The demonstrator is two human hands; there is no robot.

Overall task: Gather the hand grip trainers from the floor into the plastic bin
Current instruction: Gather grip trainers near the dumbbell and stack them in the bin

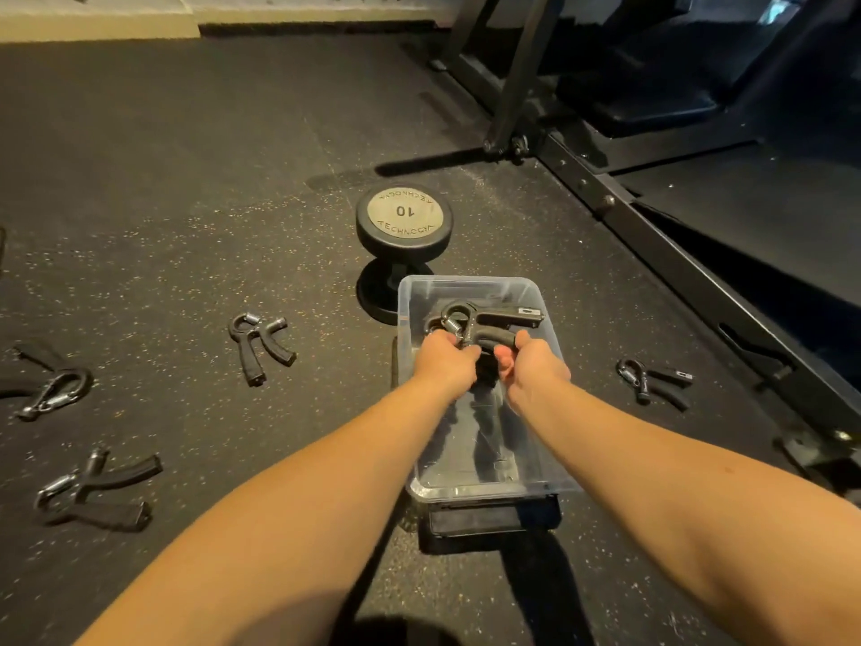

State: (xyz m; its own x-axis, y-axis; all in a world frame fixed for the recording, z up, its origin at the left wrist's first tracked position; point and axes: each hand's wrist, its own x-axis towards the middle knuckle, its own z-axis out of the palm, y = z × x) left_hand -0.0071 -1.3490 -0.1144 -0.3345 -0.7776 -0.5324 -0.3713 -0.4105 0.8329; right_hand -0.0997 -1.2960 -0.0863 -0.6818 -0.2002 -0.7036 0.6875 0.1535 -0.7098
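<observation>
A clear plastic bin (pixel 540 477) stands on the dark rubber floor in front of me. Over its far half both my hands grip one black hand grip trainer (pixel 494 319): my left hand (pixel 445 361) curls round its spring end, my right hand (pixel 531 370) round a foam handle. Another dark trainer shows through the bin below my hands. Loose trainers lie on the floor: one to the left (pixel 261 347), one at the near left (pixel 93 491), one to the right of the bin (pixel 652 382).
A 10 kg dumbbell (pixel 403 221) stands on end just beyond the bin. A carabiner with straps (pixel 53 394) lies at the far left. A black machine frame (pixel 699 272) runs diagonally along the right. A dark lid or tray (pixel 489 519) sits under the bin.
</observation>
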